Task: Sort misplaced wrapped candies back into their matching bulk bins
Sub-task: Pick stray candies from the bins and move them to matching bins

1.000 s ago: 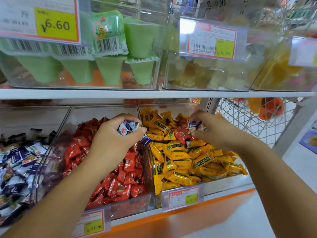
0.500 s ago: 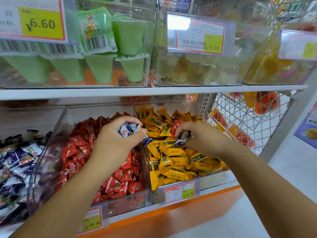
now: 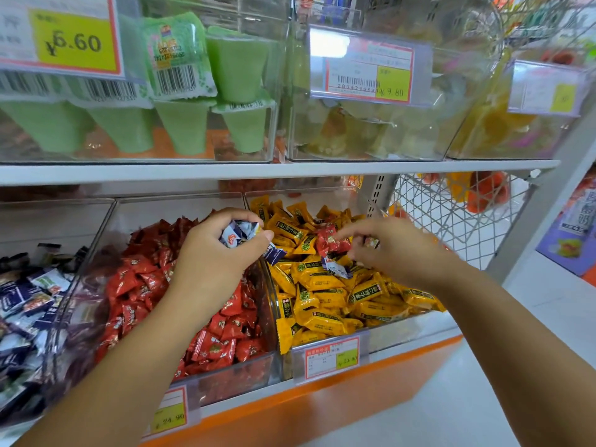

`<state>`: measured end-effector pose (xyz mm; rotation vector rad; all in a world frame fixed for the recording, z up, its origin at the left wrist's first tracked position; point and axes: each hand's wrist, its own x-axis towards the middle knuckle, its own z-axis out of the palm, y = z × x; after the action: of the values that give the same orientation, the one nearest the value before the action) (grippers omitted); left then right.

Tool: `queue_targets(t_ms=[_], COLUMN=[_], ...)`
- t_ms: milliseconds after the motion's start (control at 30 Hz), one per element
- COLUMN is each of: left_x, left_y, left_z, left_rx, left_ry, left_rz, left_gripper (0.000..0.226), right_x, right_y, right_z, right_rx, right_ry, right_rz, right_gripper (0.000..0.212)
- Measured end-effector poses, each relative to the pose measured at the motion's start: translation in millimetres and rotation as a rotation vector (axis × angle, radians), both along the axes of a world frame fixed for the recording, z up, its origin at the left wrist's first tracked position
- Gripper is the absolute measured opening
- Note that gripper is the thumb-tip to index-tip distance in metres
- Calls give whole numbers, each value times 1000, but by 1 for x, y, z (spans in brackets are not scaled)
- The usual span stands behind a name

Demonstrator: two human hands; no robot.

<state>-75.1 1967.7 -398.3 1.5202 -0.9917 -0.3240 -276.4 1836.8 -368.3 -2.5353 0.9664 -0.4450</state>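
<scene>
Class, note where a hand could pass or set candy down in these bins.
Free: behind the red candies, against the red bin's rear wall; likewise the left bin's rear. Crowded: heaped yellow bin, the right hand over it.

Far up and to the left of the left hand's fingers (image 3: pixel 225 217), a yellow price tag (image 3: pixel 75 40) reads "¥6.60". High above the right hand's fingers (image 3: pixel 345 233), a barcoded shelf tag (image 3: pixel 367 71) reads "¥9.80". Below the left fingers, the red bin's tag (image 3: pixel 169 414) reads "¥24.90". Below the right fingers, the yellow bin's tag (image 3: pixel 332 358) seems to read "¥23.90". The print on the wrappers is too small to read.
</scene>
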Motion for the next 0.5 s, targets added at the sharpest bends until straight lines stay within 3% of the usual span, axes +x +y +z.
queue_targets(t_ms=[100,233,333,500], left_x=[-2,-2,2,20], left_y=[-1,3,11,36], left_z=[0,1,3,8], left_rx=[-5,-4,10,13], left_ry=[-6,-13,-23,-11], left_rz=[-15,-22,-13,28], left_gripper=[10,10,10,10], right_x=[6,14,13,29], right_y=[9,8,7,26], right_z=[-5,-14,-10,8], right_rx=[-48,-77,-58,9], right_ry=[239,296,214,-176], right_rz=[51,29,-2,53], right_gripper=[38,38,31,19])
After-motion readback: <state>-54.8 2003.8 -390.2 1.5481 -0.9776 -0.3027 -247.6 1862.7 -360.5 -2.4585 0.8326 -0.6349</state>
